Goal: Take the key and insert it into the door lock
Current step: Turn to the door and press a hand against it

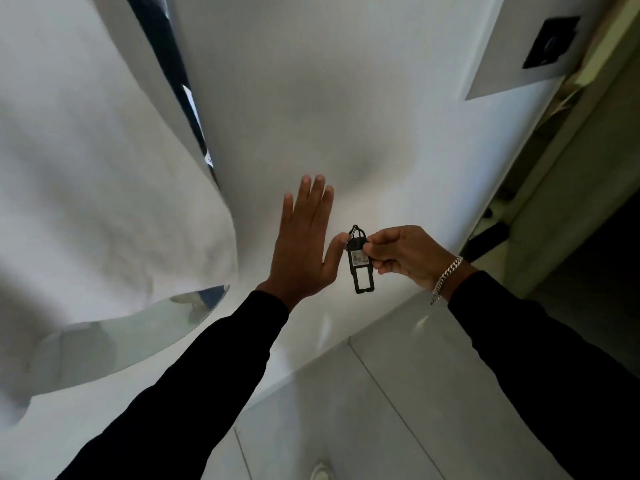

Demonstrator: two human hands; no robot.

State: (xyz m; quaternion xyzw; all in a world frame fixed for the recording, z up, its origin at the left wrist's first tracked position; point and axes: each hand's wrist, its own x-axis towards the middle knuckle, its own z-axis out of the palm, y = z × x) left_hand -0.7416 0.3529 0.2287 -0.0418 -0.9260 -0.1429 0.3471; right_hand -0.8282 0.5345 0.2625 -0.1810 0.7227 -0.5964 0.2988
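While a black key tag (361, 261) is pinched in the closed fingers of the right hand (403, 256), the left hand (304, 244) is held flat and wide open, holding nothing, its thumb just touching the tag. No key blade can be seen. Farther off, a dark plate (550, 41) is seen up on the white wall (311, 98); whether it is the lock cannot be told. The tag should be gripped firmly and the key lined up straight first.
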